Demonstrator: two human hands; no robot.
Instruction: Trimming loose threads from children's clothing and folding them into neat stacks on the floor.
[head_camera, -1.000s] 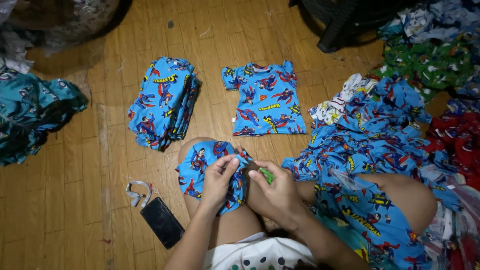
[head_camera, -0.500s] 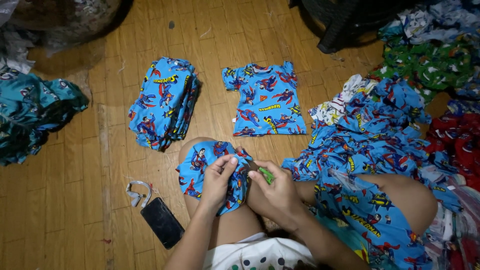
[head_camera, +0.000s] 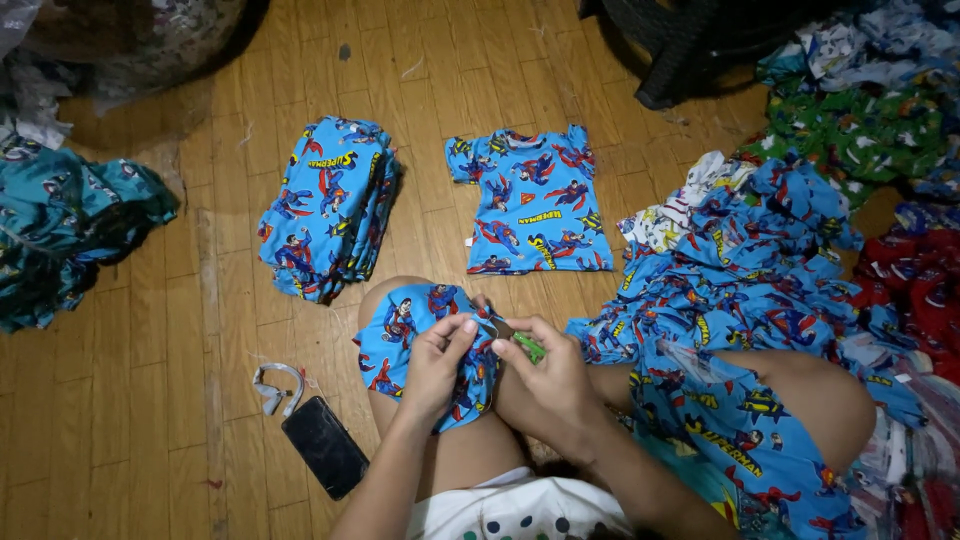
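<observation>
The person sat on a floor (head_camera: 150, 400) of narrow, worn wooden boards, lit warmly from above and falling dark toward the top corners. A small blue printed garment (head_camera: 415, 345) lay draped over the left knee. The left hand (head_camera: 437, 367) pinched its bunched edge, grip pressed together on the cloth. The right hand (head_camera: 548, 382) met it just beside, fingers closed on a small green tool (head_camera: 528, 347) (what kind it was could not be told) at the same edge.

Ahead of the knees a shirt (head_camera: 533, 200) of the same blue print lay spread flat on the boards. Left of it, a little apart, stood a folded stack (head_camera: 325, 205) of like pieces. A loose blue pile (head_camera: 740, 290) spilled over the right leg and onward to the right, touching a heap of green cloth (head_camera: 860, 130) above and red cloth (head_camera: 915, 290) at the edge.

Near the left knee a dark phone (head_camera: 324, 446) lay face down, with white earphones (head_camera: 277, 385) just beside it. Teal clothes (head_camera: 70, 230) were heaped at the far left, well apart from the stack. A dark plastic basket (head_camera: 690, 45) stood at the top, partly out of view.
</observation>
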